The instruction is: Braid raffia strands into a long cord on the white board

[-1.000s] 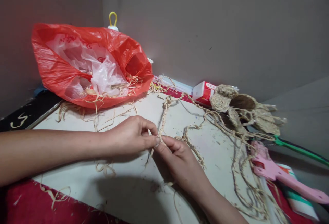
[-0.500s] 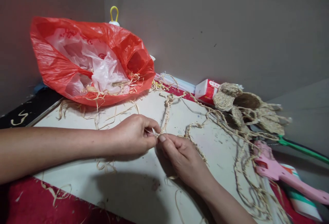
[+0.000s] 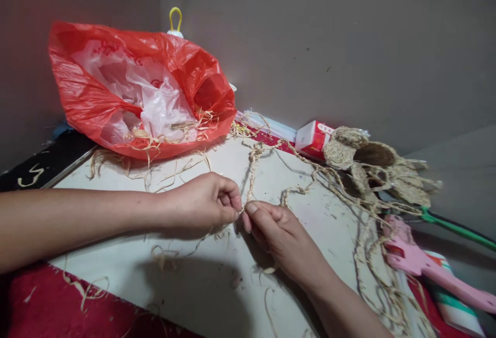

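Note:
My left hand (image 3: 211, 201) and my right hand (image 3: 277, 229) meet near the middle of the white board (image 3: 194, 286). Thumb and fingers of each are pinched on the end of a thin straw-coloured twisted cord (image 3: 252, 170). From my fingertips the cord runs up the board, then bends right toward a tangle of the same cord. A short bit of it shows between the two hands; the rest of the gripped part is hidden by the fingers. Loose dry fibre strips (image 3: 165, 258) lie on the board around my left wrist.
A red plastic bag (image 3: 85, 90) with clear plastic and fibre scraps stands at the back left. At right are coiled cord pieces (image 3: 339, 154), a red-and-white box (image 3: 312, 139), a pink glue gun (image 3: 418, 260) and a green-edged tool (image 3: 457, 227). Grey walls rise behind.
My left fingers have curled in and shifted slightly down at the cord's end. The right hand stays pinched close by. The whole view has shifted a little.

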Tool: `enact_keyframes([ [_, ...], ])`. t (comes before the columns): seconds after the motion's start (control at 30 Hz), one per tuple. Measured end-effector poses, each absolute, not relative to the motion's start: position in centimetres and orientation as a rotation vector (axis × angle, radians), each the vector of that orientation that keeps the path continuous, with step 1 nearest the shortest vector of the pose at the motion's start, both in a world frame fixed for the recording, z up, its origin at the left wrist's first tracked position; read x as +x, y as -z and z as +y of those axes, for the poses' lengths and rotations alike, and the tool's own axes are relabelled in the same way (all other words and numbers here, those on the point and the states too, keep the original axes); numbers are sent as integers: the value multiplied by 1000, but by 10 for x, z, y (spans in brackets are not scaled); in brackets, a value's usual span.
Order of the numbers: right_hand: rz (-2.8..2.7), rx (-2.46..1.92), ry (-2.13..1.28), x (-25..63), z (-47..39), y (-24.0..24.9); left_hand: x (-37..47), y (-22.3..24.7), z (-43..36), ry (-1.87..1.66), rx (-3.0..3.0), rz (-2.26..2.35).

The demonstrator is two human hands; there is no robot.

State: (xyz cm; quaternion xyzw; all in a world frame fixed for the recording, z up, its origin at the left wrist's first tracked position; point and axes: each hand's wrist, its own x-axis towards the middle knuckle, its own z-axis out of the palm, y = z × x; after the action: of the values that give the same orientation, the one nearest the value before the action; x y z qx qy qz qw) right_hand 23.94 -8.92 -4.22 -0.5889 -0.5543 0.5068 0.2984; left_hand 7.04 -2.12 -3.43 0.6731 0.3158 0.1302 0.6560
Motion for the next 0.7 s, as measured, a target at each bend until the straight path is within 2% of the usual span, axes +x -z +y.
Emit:
enact_keyframes([
  [0.3, -1189, -1360, -1724, 243, -87, 41, 69, 25, -10, -206, 1167, 728],
  [0.7, -1165, -1330, -1833, 245, -88, 44, 68, 22, -10, -147, 1174, 763],
])
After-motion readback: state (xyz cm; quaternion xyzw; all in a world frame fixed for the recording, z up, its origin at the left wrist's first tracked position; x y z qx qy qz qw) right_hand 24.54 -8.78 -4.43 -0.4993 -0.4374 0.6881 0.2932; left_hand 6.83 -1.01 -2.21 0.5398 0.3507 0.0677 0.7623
